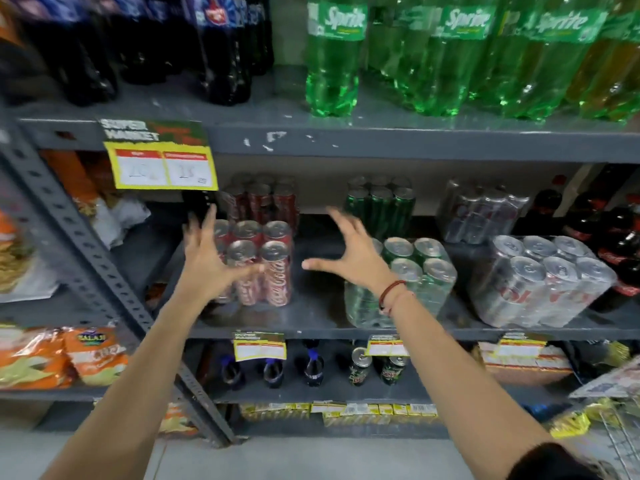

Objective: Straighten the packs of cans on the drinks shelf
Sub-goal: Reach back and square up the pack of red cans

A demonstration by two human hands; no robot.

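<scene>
A: The red pack of cans [258, 263] sits at the front left of the middle shelf [311, 317], shrink-wrapped, tops up. It looks turned a little against the shelf edge.

B: And the hands?

A: Both spread wide, holding nothing. The left hand [207, 258] is over the pack's left side, whether touching the wrap or just short of it I can't tell. The right hand [349, 251] hangs in the gap to the pack's right, apart from it, thumb pointing at the cans.

B: So how should the grip go?

A: I'd set the palms flat on the two opposite sides, low on the wrap, and twist the whole pack until its face runs along the edge. Sliding beats lifting; the film may slip if pinched.

B: What else needs squaring?

A: The green pack [412, 285] just beside the right wrist, and the silver pack [543, 282] further right, which seems the most skewed. Each holds slim cans in clear film. Behind stand a second red pack [263, 199], green pack [381, 199] and silver one [481, 213].

B: Above?

A: Green Sprite bottles [433, 57] and dark cola bottles [221, 46], full as far as I can judge
</scene>
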